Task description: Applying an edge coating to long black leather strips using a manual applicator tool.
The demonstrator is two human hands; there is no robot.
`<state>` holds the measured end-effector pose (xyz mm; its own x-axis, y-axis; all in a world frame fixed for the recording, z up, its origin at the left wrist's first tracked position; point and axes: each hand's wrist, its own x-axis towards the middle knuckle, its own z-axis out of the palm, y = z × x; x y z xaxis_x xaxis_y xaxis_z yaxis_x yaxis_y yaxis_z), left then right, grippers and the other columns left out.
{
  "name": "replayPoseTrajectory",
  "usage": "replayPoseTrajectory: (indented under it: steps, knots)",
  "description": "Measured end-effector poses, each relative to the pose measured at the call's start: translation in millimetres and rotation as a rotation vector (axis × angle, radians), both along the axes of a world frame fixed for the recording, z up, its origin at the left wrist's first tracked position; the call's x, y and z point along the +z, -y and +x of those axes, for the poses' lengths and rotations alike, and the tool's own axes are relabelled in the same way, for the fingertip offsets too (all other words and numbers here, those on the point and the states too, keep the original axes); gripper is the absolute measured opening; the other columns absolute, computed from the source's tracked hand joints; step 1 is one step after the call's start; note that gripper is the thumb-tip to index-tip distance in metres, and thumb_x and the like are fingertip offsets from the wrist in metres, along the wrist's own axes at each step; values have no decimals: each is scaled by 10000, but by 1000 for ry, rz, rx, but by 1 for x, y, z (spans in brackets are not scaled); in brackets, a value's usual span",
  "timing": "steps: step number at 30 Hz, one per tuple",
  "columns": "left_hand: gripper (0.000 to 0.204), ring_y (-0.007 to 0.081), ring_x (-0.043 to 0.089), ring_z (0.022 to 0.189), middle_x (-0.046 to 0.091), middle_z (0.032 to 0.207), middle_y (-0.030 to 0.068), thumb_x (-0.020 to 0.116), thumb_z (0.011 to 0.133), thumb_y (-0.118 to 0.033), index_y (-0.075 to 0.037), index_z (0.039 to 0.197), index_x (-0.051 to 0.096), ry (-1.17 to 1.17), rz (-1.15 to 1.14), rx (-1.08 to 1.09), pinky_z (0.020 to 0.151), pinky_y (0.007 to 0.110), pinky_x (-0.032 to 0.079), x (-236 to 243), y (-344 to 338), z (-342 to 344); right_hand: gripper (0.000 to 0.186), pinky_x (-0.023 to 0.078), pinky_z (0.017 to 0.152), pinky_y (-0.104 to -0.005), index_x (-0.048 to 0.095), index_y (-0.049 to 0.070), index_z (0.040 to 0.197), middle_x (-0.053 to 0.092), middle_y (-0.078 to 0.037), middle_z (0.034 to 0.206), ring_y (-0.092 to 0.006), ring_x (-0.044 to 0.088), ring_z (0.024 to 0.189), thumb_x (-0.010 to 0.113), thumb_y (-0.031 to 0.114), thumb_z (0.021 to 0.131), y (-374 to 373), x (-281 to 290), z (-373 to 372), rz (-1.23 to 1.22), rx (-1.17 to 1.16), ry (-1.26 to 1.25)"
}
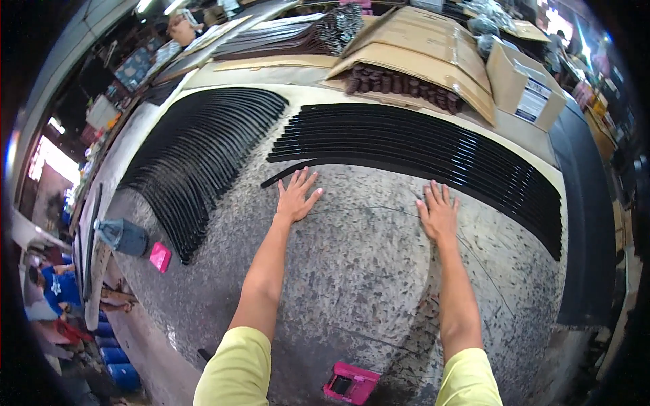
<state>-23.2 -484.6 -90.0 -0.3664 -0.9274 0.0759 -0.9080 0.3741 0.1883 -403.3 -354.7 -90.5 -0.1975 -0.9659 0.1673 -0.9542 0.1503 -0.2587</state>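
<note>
Long black strips (406,135) lie side by side in a row across the far middle and right of the table. The nearest black strip (277,177) sticks out to the left, its end angled away from the row. My left hand (296,196) reaches toward this end with fingers spread, its fingertips at or just short of the strip. Farther right, my right hand (440,211) has its fingers stretched out by the near edge of the row. Neither hand grips anything. At the left lies a second batch of black strips (203,145), fanned out in a curve.
A dark container (122,235) and a pink block (160,257) stand at the table's left edge. Near me lies a pink open case (351,383). Cardboard (413,54) covers brown pieces at the back, beside a carton (525,88). A person in blue (59,287) is at far left.
</note>
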Motion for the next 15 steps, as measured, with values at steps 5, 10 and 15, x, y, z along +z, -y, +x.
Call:
replayPoseTrajectory:
  steps: [5, 10, 15]
  knots:
    - [678, 265, 167, 1510, 229, 1632, 32, 360, 966, -649, -274, 1531, 347, 15, 2, 177, 1169, 654, 84, -3, 5, 55, 607, 107, 1186, -597, 473, 149, 1460, 336, -38, 1590, -296, 236, 1489, 380, 528, 996, -3, -1, 7, 16, 1, 25]
    - [760, 246, 178, 1509, 225, 1633, 47, 378, 949, -662, -196, 1545, 311, 18, -30, 248, 1186, 606, 119, -10, 21, 51, 582, 150, 1175, -602, 481, 134, 1453, 356, -52, 1578, -302, 255, 1481, 404, 494, 1001, -9, -7, -8, 28, -15, 35]
    - [794, 249, 192, 1509, 216, 1638, 45, 377, 953, -660, -147, 1554, 293, 9, 4, 248, 1179, 599, 140, -3, 30, 52, 581, 233, 1161, -569, 468, 48, 1429, 381, -132, 1546, -294, 315, 1453, 446, 429, 991, -34, -19, -45, -71, -170, 23]
